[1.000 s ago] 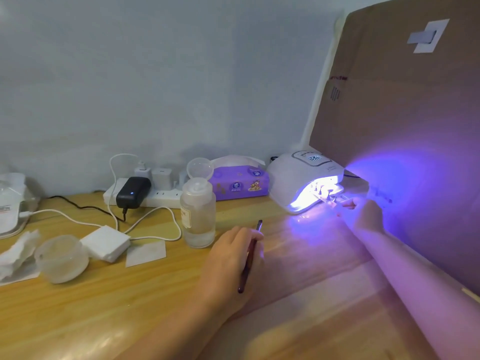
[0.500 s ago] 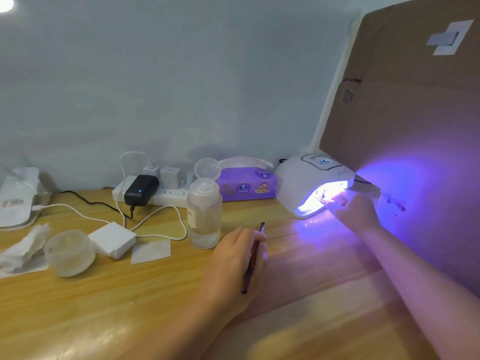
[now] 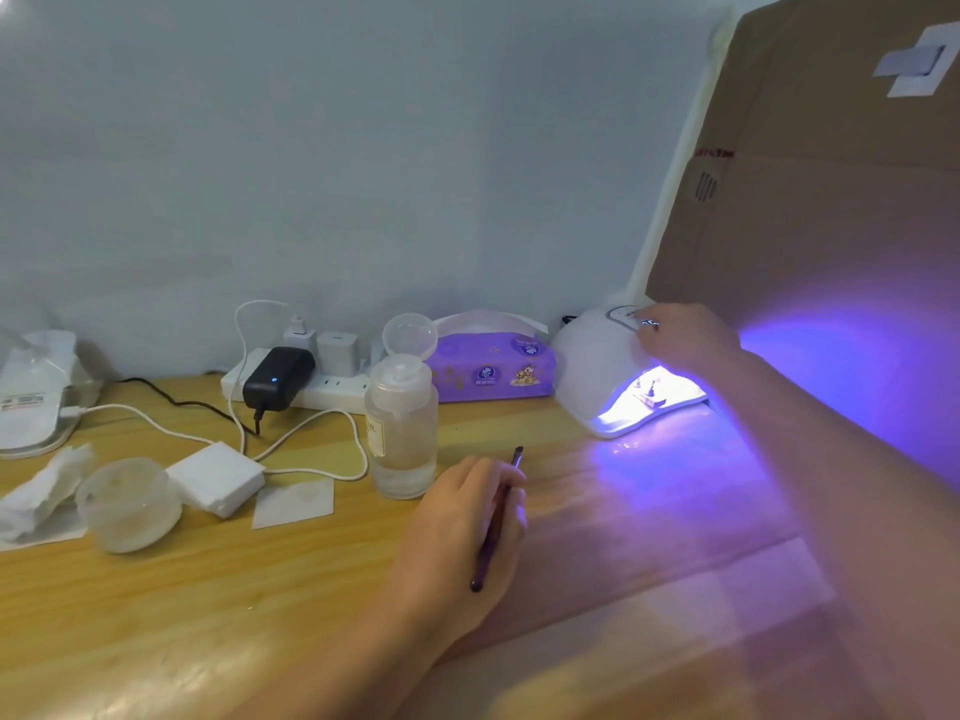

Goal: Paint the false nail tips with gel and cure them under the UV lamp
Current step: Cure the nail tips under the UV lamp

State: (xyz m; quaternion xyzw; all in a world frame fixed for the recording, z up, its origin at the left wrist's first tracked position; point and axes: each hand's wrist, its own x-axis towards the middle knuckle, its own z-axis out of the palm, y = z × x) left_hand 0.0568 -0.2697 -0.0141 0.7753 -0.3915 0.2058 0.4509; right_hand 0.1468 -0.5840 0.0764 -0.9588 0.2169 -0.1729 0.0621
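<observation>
The white UV lamp (image 3: 592,376) stands at the back right of the wooden desk and glows violet. Inside its mouth sits a small holder with nail tips (image 3: 648,393). My right hand (image 3: 685,337) rests on top of the lamp, with its fingertips on the control panel. My left hand (image 3: 467,517) lies on the desk near the middle and grips a dark thin gel brush (image 3: 496,517), bristles pointing away from me.
A clear bottle (image 3: 401,428) with its flip cap open stands left of my left hand. Further left lie a frosted jar (image 3: 129,504), white pads (image 3: 215,478), tissue, cables and a power strip (image 3: 306,384). A purple tissue pack (image 3: 493,368) sits behind; cardboard (image 3: 831,200) walls the right.
My right hand has left the lamp's mouth, leaving the nail-tip holder inside, and risen onto the lamp's top panel. My left hand and the brush have stayed put.
</observation>
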